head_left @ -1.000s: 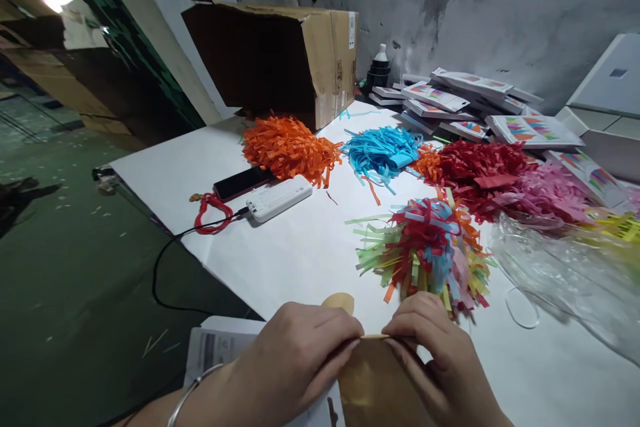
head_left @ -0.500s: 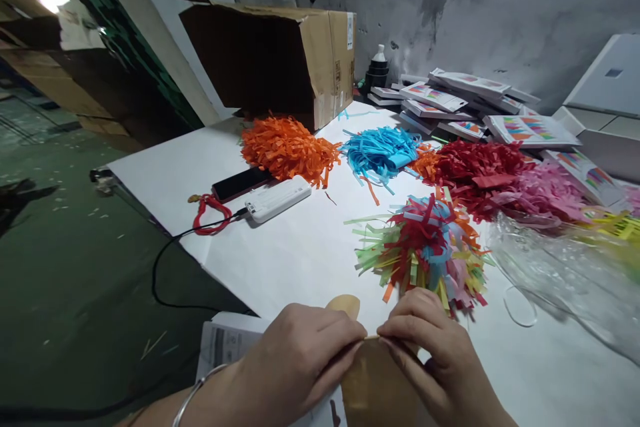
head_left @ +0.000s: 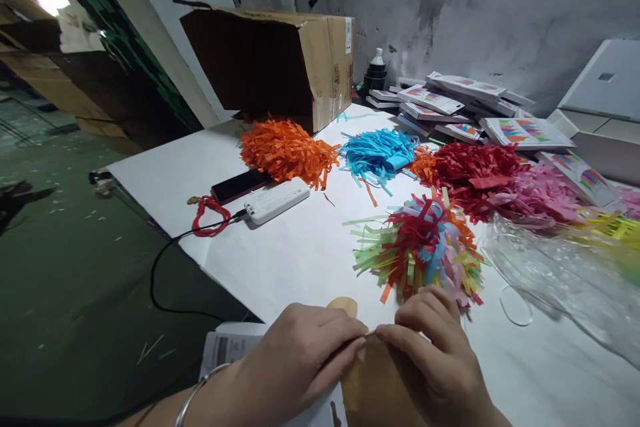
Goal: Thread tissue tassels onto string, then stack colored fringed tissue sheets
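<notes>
At the near table edge, my left hand [head_left: 313,353] is closed, thumb and fingertips pinching the top edge of a smooth brown sheet [head_left: 375,380]. My right hand [head_left: 437,353] pinches the same edge just to the right, leaving a short thin strip between the fingertips. The sheet hangs down below both hands, and its lower part is out of frame. A rounded tan piece [head_left: 344,305] shows behind my left knuckles; whether it joins the sheet, I cannot tell. Just beyond my right hand lies a multicoloured bunch of paper strips [head_left: 425,240].
Orange strips [head_left: 287,152], blue strips [head_left: 380,152] and red strips [head_left: 470,170] lie farther back. A phone [head_left: 240,185] and white power bank [head_left: 277,201] with a cable are left. Clear plastic [head_left: 555,267] lies right, a cardboard box [head_left: 330,70] and stacked white boxes [head_left: 465,85] behind.
Both hands keep their pinch on the brown sheet's edge. My right hand has shifted slightly, its fingers turning and curling more. The camera view has moved a little.
</notes>
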Demonstrator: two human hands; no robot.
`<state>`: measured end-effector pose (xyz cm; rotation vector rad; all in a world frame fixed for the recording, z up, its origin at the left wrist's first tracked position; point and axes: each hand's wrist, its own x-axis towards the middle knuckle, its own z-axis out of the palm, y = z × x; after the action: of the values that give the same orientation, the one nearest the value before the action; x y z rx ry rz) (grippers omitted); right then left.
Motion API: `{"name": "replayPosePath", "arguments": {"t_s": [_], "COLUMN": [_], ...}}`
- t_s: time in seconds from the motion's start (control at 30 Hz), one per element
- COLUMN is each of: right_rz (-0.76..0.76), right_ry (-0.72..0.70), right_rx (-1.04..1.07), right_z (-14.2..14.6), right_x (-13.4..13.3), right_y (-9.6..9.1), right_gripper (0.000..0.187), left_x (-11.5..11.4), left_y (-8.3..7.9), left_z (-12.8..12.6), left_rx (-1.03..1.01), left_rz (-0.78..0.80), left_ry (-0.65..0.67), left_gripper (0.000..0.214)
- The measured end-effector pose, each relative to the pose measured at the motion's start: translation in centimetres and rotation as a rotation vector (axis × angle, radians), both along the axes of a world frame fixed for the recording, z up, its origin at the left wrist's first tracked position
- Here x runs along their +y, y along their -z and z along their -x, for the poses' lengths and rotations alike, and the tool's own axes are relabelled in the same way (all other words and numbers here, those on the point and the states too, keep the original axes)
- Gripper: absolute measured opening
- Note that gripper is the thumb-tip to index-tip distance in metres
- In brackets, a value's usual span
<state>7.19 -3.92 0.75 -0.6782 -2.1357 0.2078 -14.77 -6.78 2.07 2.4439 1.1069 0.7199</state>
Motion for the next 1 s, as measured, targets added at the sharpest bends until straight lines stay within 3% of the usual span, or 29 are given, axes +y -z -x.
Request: {"name": "replayPosePath", "arguments": {"t_s": [0.2,0.3,0.4,0.53,0.6,0.67,0.73,0.83,0.9,1.0], "right_rz": [-0.179,-0.129,0.060,0.474,0.664,0.729,0.670,0.504,0.396,0.285], "right_ry": [0.002,-0.060,-0.020,0.136,0.141,0.114,0.071,0.068,0.144,0.314], "right_rx": [-0.079,0.001,0.254,0.355,0.326,0.344,0.364,0.406,0.393,0.186], "right_z": [0.1,-0.5,-1.4,-1.0,0.1,1.7,3.2,5.2,6.3,7.4], "right_x": [-0.7,-1.3,-1.6,-1.6,-1.5,-0.9,0.8,5.4,9.4,13.9], "right_y": [-0.1,-0.9,-1.0,0.6,1.2,1.0,-0.2,-2.6,-3.7,-3.8], "right_gripper": [0.016,0.016,0.024,0.082,0.084,0.078,0.077,0.079,0.081,0.086], "left_x": [0.2,0.5,0.8,0.8,0.7,0.6,0.6,0.4,0.3,0.3], "left_y": [-0.2,-0.4,-0.7,-1.4,-1.6,-1.9,-2.3,-3.1,-3.6,-3.7], "left_z": [0.0,0.5,1.4,2.1,2.5,3.3,4.6,7.0,8.3,9.2], "left_rx": [-0.043,-0.061,-0.084,-0.109,-0.128,-0.181,-0.260,-0.366,-0.406,-0.438], "left_rz": [0.022,0.067,0.079,0.036,0.015,-0.001,-0.032,-0.127,-0.163,-0.151], "left_ry": [-0.048,-0.116,-0.178,-0.194,-0.196,-0.276,-0.468,-0.774,-0.883,-0.943], "left_gripper": [0.019,0.020,0.021,0.021,0.021,0.019,0.021,0.031,0.036,0.041]}}
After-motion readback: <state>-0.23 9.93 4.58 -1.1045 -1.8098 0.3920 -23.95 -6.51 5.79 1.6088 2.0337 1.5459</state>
